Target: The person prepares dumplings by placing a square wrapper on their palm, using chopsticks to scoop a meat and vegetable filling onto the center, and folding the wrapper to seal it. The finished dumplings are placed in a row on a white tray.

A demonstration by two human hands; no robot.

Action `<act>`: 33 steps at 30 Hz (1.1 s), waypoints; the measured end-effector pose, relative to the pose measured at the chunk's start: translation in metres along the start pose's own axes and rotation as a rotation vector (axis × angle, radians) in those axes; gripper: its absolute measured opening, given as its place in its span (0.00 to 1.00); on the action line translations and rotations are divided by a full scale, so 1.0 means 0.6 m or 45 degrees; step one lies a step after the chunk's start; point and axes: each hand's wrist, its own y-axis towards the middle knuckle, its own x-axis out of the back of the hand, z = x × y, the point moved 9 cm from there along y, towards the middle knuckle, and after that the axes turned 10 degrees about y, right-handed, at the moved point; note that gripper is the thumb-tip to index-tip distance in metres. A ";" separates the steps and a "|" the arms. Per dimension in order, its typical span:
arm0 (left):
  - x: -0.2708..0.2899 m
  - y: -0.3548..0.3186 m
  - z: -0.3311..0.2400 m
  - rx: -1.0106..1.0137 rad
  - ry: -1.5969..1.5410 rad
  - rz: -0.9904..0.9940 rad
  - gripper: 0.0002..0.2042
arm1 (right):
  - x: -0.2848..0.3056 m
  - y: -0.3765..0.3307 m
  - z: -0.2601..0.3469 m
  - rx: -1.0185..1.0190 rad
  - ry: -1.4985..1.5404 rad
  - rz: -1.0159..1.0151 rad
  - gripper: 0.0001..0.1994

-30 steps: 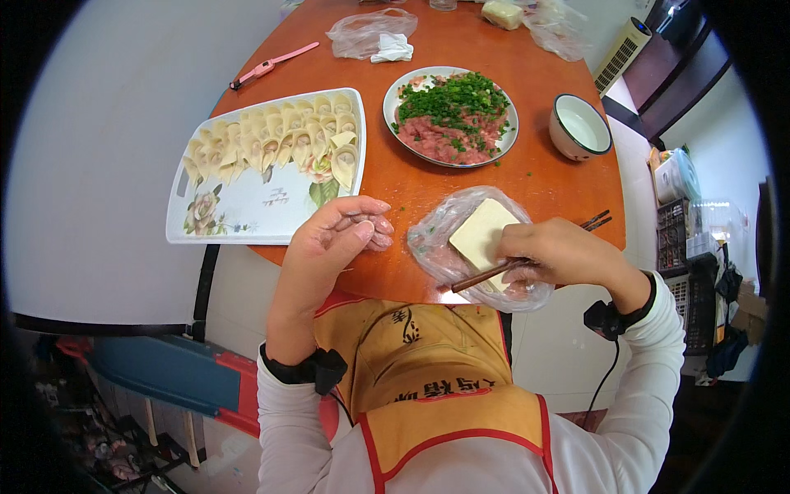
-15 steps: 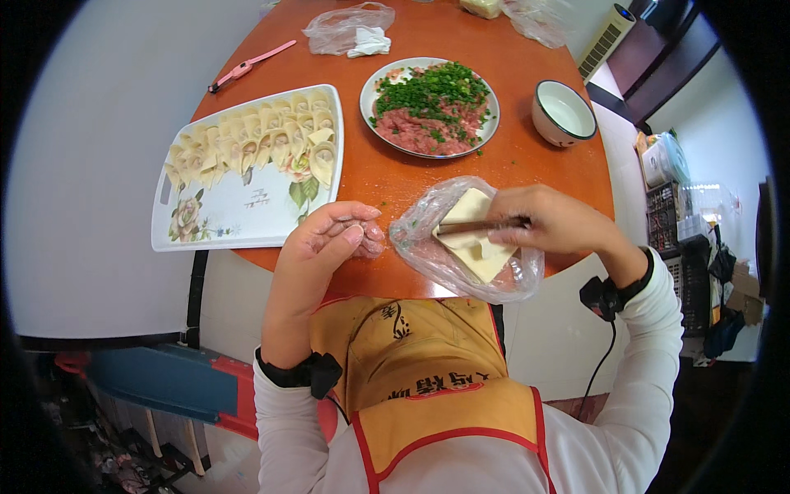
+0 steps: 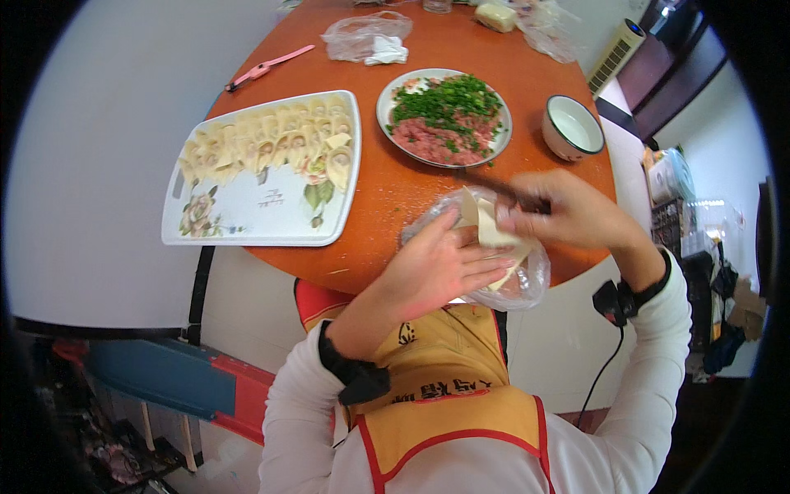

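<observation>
Dark brown chopsticks (image 3: 504,188) are gripped in my right hand (image 3: 568,210), which is closed and a little blurred. Their tips point left, toward the plate of filling. Below that hand, a pale dumpling wrapper (image 3: 487,221) stands raised from the stack of wrappers (image 3: 512,267). The stack lies on a clear plastic bag (image 3: 535,280) at the table's near edge. My left hand (image 3: 440,265) reaches across the bag with its fingers stretched out beside the wrapper, covering part of the stack. Whether it touches the raised wrapper is hard to see.
A white flowered tray (image 3: 271,222) with rows of folded dumplings (image 3: 263,136) stands at left. Beyond the bag is a plate (image 3: 387,123) of minced meat and chopped greens (image 3: 448,103). A white bowl (image 3: 573,128), a pink strap (image 3: 267,66) and a plastic bag (image 3: 350,37) lie farther off.
My left hand has moved right, from beside the bag to over the wrappers, and its curled fingers have straightened. The chopsticks have lifted off the stack, and a wrapper now stands up.
</observation>
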 end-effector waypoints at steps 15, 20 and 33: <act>0.002 -0.007 -0.079 -0.380 0.337 -0.136 0.23 | 0.253 -0.055 -0.043 0.591 0.451 -1.261 0.23; -0.012 -0.006 -0.149 -0.584 0.382 -0.169 0.23 | 0.250 -0.028 -0.078 0.395 0.544 -1.206 0.25; 0.013 0.015 -0.274 -0.902 0.536 -0.384 0.22 | 0.233 -0.004 -0.098 0.253 0.355 -1.133 0.15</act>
